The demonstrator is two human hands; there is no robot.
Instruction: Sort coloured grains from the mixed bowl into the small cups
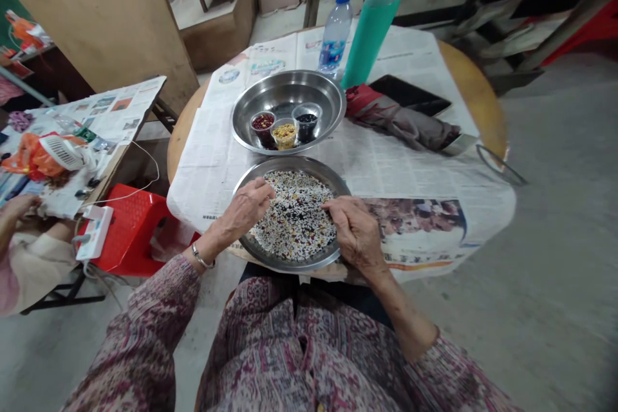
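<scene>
In front of me a round metal tray (pixel 333 175) holds a spread of mixed grains (pixel 294 219), mostly white with black, yellow and dark red ones among them. Over its left rim, my left hand (pixel 248 206) has its fingers pinched together; anything between them is too small to make out. My right hand (pixel 356 232) is at the right rim, its fingers curled in a pinch, the tips hidden or too small to read. Just beyond sits a deeper metal basin (pixel 244 98) with three clear cups: red beans (pixel 263 122), yellow kernels (pixel 284 133) and black beans (pixel 306 121).
Newspaper (pixel 203 167) covers the round table. Behind the basin stand a water bottle (pixel 337 32) and a teal flask (pixel 379 19); a folded umbrella (pixel 400 119) lies to the right. At left are a red stool (pixel 128 225), a power strip (pixel 94 232) and another person's hand (pixel 19 205).
</scene>
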